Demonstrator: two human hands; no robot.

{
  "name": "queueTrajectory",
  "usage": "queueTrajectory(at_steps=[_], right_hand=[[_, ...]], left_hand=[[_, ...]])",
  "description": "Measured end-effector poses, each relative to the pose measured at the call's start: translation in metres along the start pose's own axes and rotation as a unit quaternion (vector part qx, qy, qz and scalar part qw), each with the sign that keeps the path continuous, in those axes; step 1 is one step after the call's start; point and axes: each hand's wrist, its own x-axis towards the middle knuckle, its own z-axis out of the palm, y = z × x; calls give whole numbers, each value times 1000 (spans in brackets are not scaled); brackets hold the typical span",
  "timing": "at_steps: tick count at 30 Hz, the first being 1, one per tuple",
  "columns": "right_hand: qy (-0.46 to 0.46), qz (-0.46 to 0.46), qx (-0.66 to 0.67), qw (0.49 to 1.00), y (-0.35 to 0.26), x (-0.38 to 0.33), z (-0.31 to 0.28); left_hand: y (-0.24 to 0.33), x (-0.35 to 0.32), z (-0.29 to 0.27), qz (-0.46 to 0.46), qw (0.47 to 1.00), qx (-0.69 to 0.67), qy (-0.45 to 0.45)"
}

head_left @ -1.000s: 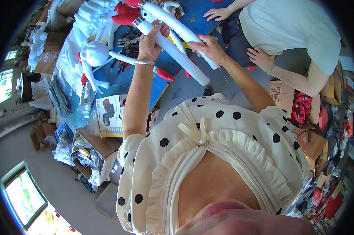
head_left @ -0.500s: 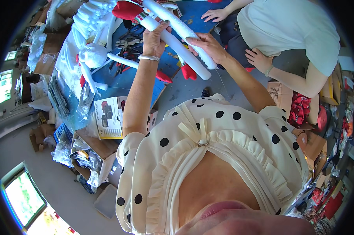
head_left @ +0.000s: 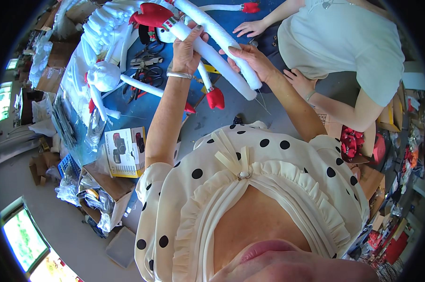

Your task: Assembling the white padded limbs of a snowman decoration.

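Holds two white plush tubes side by side, long axes nearly parallel, both slanting from upper left to lower right. Grips nearer tube (head_left: pixel 222 66) in left hand (head_left: pixel 186 50), fingers wrapped just below red mitten (head_left: pixel 153 15) and its cuff. Grips farther tube (head_left: pixel 210 27) in right hand (head_left: pixel 255 60), close to its lower end. Key relation: lower end of nearer tube just beside right hand, on the body side, well apart from left hand; right hand therefore the nearer to both lower ends. Upper lengths over desk (head_left: pixel 146 105), lower ends over floor (head_left: pixel 247 108). Thin wires (head_left: pixel 264 102) near those ends; cannot tell from which tube.
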Motion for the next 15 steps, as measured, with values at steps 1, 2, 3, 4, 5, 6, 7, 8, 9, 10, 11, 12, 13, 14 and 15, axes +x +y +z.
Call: queueTrajectory(at_steps=[1, 2, 3, 4, 5, 6, 7, 8, 9, 10, 11, 12, 13, 14, 15], right_hand=[[16, -7, -25, 1000, -2, 1, -2], [32, -13, -49, 998, -3, 2, -5], [47, -20, -73, 996, -4, 4, -7], [46, -22, -69, 996, -4, 6, -11], [44, -24, -65, 997, -5, 8, -14], [43, -26, -62, 997, -7, 11, -17], [39, -21, -48, 998, -8, 12, -19], [35, -17, -34, 999, -10, 13, -20], [33, -13, -19, 999, -12, 16, -22], [27, -6, -8, 1000, -14, 20, -25], [21, 1, 4, 1000, -15, 24, -29], [17, 8, 16, 1000, -17, 28, -32], [9, 12, 29, 999, -18, 33, -33], [1, 15, 42, 999, -19, 37, -34], [-7, 20, 56, 998, -18, 41, -33]], left_hand=[[-1, 1, 5, 5, 1000, 2, -3], [-6, 5, 7, 22, 999, 18, -15], [-10, 9, 8, 40, 998, 35, -26], [-13, 14, 9, 57, 996, 51, -38], [-14, 18, 9, 54, 997, 45, -39], [-17, 22, 10, 55, 997, 33, -32], [-19, 26, 10, 56, 998, 21, -25], [-20, 30, 10, 57, 998, 9, -18], [-21, 31, 9, 38, 999, 7, -11], [-20, 35, 8, 36, 999, 3, -17], [-20, 40, 6, 33, 999, -2, -23], [-20, 45, 5, 30, 999, -7, -30], [-22, 46, 3, 38, 999, -13, -16], [-21, 52, 1, 33, 999, -20, -16], [-18, 57, -2, 27, 999, -27, -14]])
